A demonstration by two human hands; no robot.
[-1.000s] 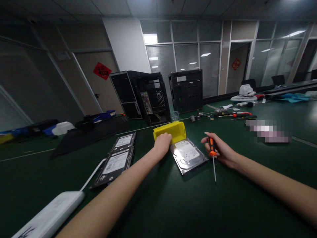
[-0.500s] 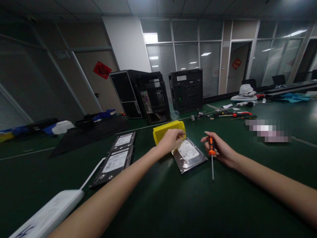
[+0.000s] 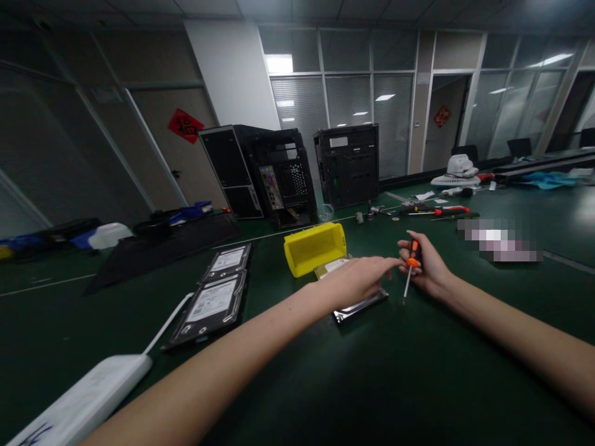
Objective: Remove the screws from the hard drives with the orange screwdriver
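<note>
My right hand [image 3: 425, 263] is wrapped round the black-and-orange handle of a screwdriver [image 3: 412, 262], whose shaft points down and slightly left. Reaching across from the left, my left hand [image 3: 360, 279] is open with its forefinger stretched out, the tip close to the screwdriver handle; I cannot tell whether it touches. Beneath that hand lies a silver hard drive [image 3: 357, 310], mostly covered, with part of its white label showing. A yellow plastic bin [image 3: 316, 248] lies just behind the drive, its opening facing me.
Two dark hard drives [image 3: 214, 300] [image 3: 230, 259] lie to the left, beside a white power strip [image 3: 88, 396]. Computer cases [image 3: 264, 176] [image 3: 348, 166] stand at the back. Pliers [image 3: 437, 210] and small tools lie back right, with a blurred patch [image 3: 499, 241] in front of them.
My left hand has left the yellow bin and moved right, over the hard drive towards the screwdriver. My right hand has shifted slightly right and up, tilting the screwdriver.
</note>
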